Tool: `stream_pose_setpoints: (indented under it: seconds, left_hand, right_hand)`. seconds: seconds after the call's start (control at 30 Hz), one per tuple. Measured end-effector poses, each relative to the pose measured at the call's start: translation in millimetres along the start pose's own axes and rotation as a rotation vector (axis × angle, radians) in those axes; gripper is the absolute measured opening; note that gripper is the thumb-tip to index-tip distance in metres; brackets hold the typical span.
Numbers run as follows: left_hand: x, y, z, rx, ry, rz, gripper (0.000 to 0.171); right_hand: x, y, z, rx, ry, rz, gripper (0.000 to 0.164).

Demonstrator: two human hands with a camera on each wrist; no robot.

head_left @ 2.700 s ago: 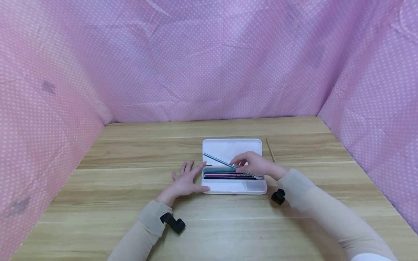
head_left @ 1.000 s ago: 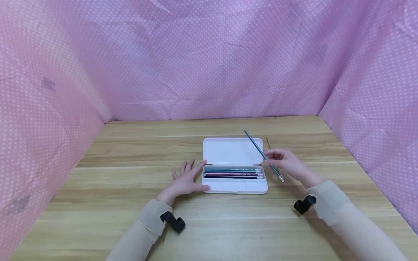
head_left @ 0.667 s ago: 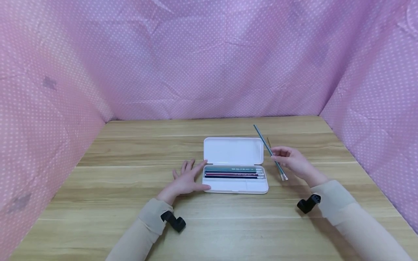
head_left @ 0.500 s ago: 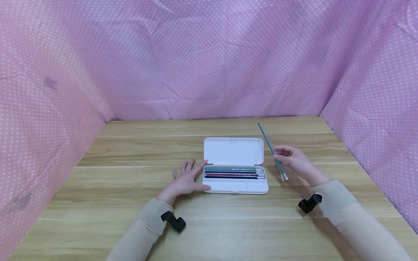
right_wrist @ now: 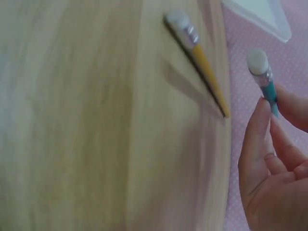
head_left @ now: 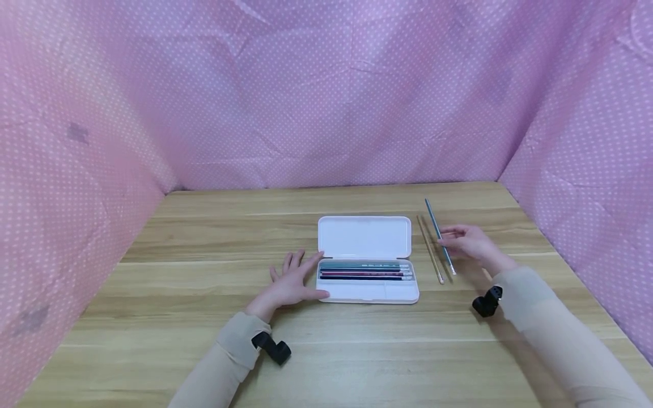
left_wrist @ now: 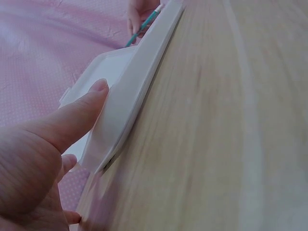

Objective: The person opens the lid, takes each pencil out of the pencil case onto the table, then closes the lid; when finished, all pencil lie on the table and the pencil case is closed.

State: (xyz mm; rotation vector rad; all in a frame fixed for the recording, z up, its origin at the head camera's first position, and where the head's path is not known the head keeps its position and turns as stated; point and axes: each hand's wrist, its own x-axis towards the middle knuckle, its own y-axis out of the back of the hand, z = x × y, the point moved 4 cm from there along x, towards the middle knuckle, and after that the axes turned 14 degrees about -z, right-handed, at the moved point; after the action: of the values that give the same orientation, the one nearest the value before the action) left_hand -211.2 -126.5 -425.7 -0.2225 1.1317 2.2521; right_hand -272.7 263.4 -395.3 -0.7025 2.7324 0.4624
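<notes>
My right hand [head_left: 470, 245] pinches a teal pencil [head_left: 437, 231] with a white eraser, held at a slant above the table in the head view. A yellow pencil [head_left: 431, 249] lies on the wood just left of it. My left hand [head_left: 289, 286] is spread at the left end of a white pencil case [head_left: 352, 293], thumb and index fingertip touching its edge. The case lies with its lid [head_left: 364, 237] folded back. Several pencils [head_left: 363, 271], green, dark and red, lie side by side in its rear compartment. In the left wrist view the thumb [left_wrist: 82, 113] rests against the case's wall.
The wooden table [head_left: 214, 226] is bordered by a pink dotted cloth [head_left: 326, 102] at the back and sides. A black wrist camera [head_left: 271, 347] sticks out below the left hand, and another camera [head_left: 487, 301] below the right.
My right hand has carried the teal pencil from over the case out to the right, past the yellow pencil, turning it steeper. My left hand stays at the case's left end.
</notes>
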Motion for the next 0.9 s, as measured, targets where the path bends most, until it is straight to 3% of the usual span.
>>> stream_pose_setpoints:
  seconds: [0.37, 0.9]
  left_hand:
    - [-2.2, -0.9, 2.1, 0.008, 0.000, 0.001, 0.091]
    - [-2.5, 0.0, 2.2, 0.011, 0.006, 0.011, 0.091]
  right_hand:
    - [7.8, 7.3, 14.7, -0.273, -0.147, 0.027, 0.052]
    - [8.1, -3.7, 6.9, -0.344, -0.148, 0.064, 0.044]
